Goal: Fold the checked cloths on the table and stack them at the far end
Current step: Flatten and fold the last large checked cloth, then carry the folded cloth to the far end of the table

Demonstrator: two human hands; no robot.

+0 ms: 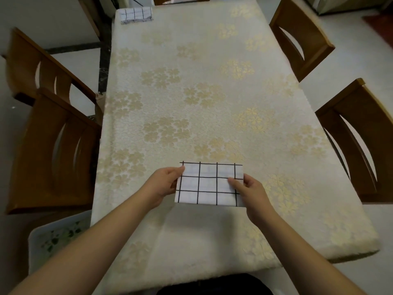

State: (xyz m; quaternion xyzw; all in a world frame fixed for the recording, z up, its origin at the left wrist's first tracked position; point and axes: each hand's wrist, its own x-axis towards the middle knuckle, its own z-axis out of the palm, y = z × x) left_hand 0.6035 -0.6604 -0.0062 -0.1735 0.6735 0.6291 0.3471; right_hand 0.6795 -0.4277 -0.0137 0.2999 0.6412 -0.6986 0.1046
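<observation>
A folded white cloth with a black check (209, 184) lies near the front of the table (212, 81), a small flat rectangle. My left hand (163, 185) grips its left edge, thumb on top near the far left corner. My right hand (247, 188) grips its right edge, thumb lying on the cloth's top. At the far left corner of the table sits a stack of folded checked cloths (136, 15).
The table wears a cream cover with gold flower patterns. Wooden chairs stand on the left (49, 145) and right (359, 143), with others further back. A white stool with a leaf print (57, 237) sits at the near left.
</observation>
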